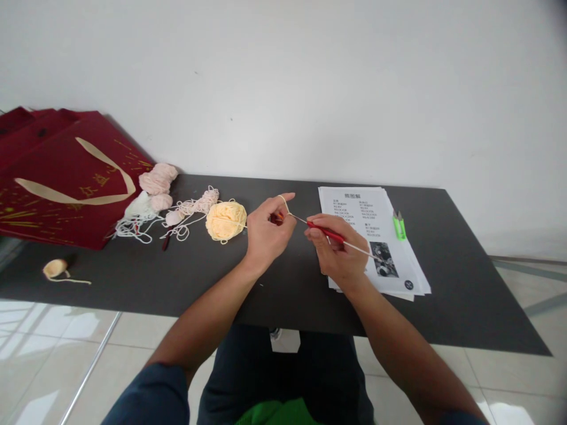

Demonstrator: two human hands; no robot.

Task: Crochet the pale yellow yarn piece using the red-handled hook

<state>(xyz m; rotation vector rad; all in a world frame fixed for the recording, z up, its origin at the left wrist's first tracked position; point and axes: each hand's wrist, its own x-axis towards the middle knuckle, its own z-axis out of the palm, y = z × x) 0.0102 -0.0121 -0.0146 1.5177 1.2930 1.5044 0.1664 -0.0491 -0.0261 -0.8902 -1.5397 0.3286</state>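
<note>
While the left hand (269, 231) pinches one yarn strand (284, 202), the right hand (342, 252) grips one red-handled crochet hook (328, 231)

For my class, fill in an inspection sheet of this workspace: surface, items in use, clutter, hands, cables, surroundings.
Surface: dark table, partly covered.
Items in use: red-handled tool; yarn strand between the hands; yellow yarn ball beside the left hand.
Clutter: pink yarn and tangled white yarn near a red bag; small cream piece with a loose tail; printed sheets; green-handled snips on them.
Hands: left, curled, has the strand looped over its index finger; right hand grips the tool.
Cables: nothing seen.
Surroundings: pale wall, tiled floor.
</note>
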